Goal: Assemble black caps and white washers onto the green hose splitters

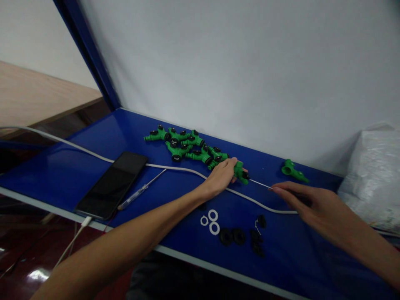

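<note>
My left hand (221, 177) is closed round a green plastic Y-shaped hose splitter (239, 171) with a black knob, held just above the blue table. My right hand (308, 202) grips a screwdriver by its handle, mostly hidden in the fingers. The thin metal shaft (261, 183) of that screwdriver points left, its tip at the black knob of the splitter. Behind my left hand lie several green splitters (181, 150) with black knobs and collars, grouped together. A bare green splitter body (293, 170) rests on its own at the back right.
White ring washers (214, 228), black rings (233, 236) and small black parts (257, 241) lie near the front edge. On the left are a phone (112, 185) and a clear-handled screwdriver (137, 195). A white cable (184, 169) crosses the table. A plastic bag (373, 179) stands right.
</note>
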`<state>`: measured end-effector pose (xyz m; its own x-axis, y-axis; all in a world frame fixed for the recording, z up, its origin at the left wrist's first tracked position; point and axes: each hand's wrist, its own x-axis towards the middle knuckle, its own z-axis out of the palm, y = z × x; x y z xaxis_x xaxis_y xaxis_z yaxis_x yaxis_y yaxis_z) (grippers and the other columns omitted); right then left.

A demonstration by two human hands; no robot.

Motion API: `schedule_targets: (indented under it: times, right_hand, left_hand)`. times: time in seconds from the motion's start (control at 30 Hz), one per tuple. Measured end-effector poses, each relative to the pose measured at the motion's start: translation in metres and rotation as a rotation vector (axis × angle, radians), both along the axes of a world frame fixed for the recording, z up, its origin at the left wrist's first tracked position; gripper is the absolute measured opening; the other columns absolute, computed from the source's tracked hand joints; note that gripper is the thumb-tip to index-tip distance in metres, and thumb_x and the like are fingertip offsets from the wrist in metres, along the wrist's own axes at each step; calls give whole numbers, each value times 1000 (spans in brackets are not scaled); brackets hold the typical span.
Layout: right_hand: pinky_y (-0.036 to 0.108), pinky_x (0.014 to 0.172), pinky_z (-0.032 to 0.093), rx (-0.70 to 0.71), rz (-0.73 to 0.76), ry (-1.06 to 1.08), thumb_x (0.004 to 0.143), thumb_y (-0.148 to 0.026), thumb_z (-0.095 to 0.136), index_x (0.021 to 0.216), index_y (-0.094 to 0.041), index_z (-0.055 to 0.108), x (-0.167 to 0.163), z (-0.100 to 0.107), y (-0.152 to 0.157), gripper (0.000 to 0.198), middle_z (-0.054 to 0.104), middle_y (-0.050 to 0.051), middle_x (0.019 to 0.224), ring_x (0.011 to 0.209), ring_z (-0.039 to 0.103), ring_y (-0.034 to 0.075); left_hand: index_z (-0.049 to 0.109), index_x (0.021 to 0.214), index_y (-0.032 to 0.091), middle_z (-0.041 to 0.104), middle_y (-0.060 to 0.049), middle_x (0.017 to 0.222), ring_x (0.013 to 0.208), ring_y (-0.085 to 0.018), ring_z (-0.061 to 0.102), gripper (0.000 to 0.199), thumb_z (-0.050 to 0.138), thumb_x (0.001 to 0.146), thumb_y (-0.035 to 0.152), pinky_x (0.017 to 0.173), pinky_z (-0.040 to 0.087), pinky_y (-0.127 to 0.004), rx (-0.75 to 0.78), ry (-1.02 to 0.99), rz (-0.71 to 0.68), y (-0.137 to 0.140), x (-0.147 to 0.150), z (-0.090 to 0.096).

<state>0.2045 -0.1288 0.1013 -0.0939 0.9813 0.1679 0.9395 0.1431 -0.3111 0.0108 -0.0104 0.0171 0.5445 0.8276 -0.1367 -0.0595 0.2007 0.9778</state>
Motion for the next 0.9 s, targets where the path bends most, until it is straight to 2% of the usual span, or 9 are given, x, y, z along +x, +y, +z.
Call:
schedule_targets:
  times: [0.1,0.2,0.23,0.33,0.43,0.53,0.63,0.8,0.9]
  right_hand:
    - [31,59,63,4,-56,73,93,-36,62,88,-26,81,16,-9,-29,22,83,7,85,70,80,28]
    - [29,68,65,-13,-55,57,96,-32,60,92,-29,78,32,-34,-60,18,83,5,89,75,81,26]
    - [30,71,66,-10,-27,45,96,-33,61,94,-30,77,36,-46,-69,17,83,4,90,76,81,26]
    - [37,77,67,193,-35,3,99,-38,57,97,-26,74,41,-81,-84,21,79,6,95,80,79,26]
    - [42,84,65,283,-50,-83,101,-33,55,105,-24,73,36,-99,-84,20,75,8,100,88,76,25]
    - [42,81,64,358,-27,-156,102,-32,55,109,-20,72,25,-96,-81,22,72,10,101,89,74,25]
    - [41,85,64,376,-38,-130,103,-32,55,117,-20,71,10,-85,-83,24,71,10,106,93,73,24]
    - [37,94,64,257,26,12,99,-27,61,126,-24,69,-11,-79,-80,28,75,8,114,100,76,22]
    - [37,91,65,190,20,66,99,-29,60,125,-23,71,-15,-81,-72,29,78,8,111,97,78,23]
  left_hand:
    - [70,109,12,76,-10,97,55,-12,42,48,36,101,46,68,42,-30,-204,-150,-58,3,4,0]
    - [70,102,13,76,-11,95,60,-12,49,45,42,99,48,64,39,-27,-343,-260,-121,1,3,4]
    - [70,101,13,77,-12,95,65,-13,54,43,44,99,48,64,39,-26,-360,-280,-135,-1,2,5]
    - [71,101,13,78,-13,100,83,-16,63,39,50,97,45,67,39,-24,-372,-286,-142,-5,-3,12]
    - [73,104,13,78,-13,101,95,-18,65,38,52,96,44,70,40,-23,-353,-251,-114,-6,-6,16]
    - [74,107,14,78,-12,101,99,-18,65,39,54,96,45,69,41,-22,-356,-225,-99,-4,-6,15]
    - [75,107,13,78,-13,103,93,-16,65,39,55,96,45,65,40,-21,-385,-264,-126,-2,-5,11]
    - [74,102,9,77,-15,101,61,-9,51,36,53,98,38,50,36,-20,-479,-357,-153,-2,-4,12]
    - [73,98,9,75,-16,101,52,-7,42,34,51,99,35,45,32,-21,-537,-413,-173,-2,-5,16]
